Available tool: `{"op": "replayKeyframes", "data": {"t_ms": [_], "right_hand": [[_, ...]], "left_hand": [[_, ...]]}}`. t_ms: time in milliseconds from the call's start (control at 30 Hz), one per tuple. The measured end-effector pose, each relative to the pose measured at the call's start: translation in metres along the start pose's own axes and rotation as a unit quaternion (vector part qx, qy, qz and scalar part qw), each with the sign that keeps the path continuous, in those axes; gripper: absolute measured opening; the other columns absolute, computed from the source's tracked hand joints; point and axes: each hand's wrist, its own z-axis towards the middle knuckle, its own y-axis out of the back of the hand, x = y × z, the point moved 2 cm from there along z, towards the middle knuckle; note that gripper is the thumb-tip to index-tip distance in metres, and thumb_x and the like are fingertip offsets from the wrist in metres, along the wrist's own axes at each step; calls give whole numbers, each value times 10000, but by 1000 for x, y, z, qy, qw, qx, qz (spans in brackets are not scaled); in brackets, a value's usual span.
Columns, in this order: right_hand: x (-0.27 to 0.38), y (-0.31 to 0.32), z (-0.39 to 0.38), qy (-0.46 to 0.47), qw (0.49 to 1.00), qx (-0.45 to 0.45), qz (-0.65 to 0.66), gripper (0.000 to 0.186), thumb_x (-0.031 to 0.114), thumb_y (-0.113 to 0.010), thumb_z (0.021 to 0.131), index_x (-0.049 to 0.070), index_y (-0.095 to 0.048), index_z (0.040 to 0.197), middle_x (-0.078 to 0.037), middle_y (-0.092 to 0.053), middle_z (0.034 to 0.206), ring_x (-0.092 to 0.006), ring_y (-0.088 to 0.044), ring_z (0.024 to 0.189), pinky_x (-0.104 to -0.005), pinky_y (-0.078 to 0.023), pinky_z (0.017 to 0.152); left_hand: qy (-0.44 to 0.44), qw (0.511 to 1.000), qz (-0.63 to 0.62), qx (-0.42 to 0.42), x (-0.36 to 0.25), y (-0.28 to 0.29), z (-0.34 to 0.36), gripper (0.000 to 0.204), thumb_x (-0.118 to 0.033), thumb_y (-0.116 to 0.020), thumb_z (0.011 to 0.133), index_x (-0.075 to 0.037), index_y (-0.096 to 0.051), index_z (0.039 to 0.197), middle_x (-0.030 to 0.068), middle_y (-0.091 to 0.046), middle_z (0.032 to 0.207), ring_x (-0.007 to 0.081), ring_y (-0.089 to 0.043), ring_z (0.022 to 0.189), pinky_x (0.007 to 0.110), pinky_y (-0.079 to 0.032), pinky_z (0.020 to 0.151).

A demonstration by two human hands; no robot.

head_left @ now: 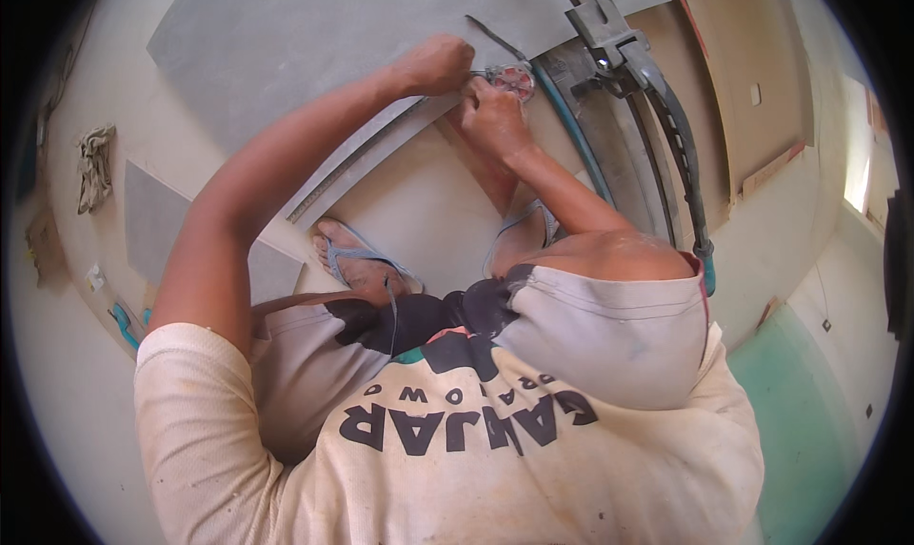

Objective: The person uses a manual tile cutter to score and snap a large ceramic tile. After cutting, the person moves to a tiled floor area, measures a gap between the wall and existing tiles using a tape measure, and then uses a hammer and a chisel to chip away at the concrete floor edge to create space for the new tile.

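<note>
My left hand (440,65) is closed in a fist over the edge of a large grey slab (286,45). Close beside it, my right hand (497,118) has its fingers pressed together. A thin dark piece shows in the small gap between the two hands; I cannot make out its kind. Touching or just beyond my right fingers is a small round red-and-silver thing (514,80), partly hidden. From near it a thin dark strip (495,37) runs up across the slab. A long straight metal strip (357,155) lies under my left forearm.
To the right stands a rail tool with a metal clamp head (609,36) and a dark curved handle (678,126). A teal-edged bar (576,131) lies beside it. Brown boards (762,79) lean farther right. A crumpled cloth (95,169) and a teal-handled tool (124,326) lie left. My sandaled feet (367,264) are below.
</note>
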Motion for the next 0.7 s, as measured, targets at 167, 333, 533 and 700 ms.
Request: {"op": "replayKeyframes", "data": {"t_ms": [167,333,533,700], "right_hand": [[-11,-7,-3,-2,1000,-6,-1,134,165,-565,851,71,-626,926,-241,-654,770,-441,-646,781,-528,-504,739],[-12,1,-9,-2,1000,6,9,133,165,-570,850,67,-624,921,-235,-656,777,-436,-647,786,-523,-505,744],[-2,-1,-1,5,1000,2,3,136,169,-588,854,67,-632,933,-210,-663,777,-420,-653,772,-499,-511,731],[-13,27,-13,46,992,-75,85,233,238,-639,844,92,-630,1026,-179,-666,794,-374,-660,758,-484,-518,717]], "left_hand": [[-2,1000,5,17,-9,12,1,161,-158,-588,786,-4,-632,771,222,-647,792,414,-631,795,468,-499,722],[26,999,-47,-5,-11,9,1,152,-159,-600,777,-15,-647,784,221,-652,802,412,-632,794,464,-501,728],[14,999,22,28,-6,6,0,161,-166,-591,791,-15,-646,785,218,-650,805,412,-627,779,471,-495,719],[0,999,-41,-14,-11,10,-3,190,-192,-580,804,-17,-648,769,230,-640,777,418,-624,746,468,-496,683]]}}
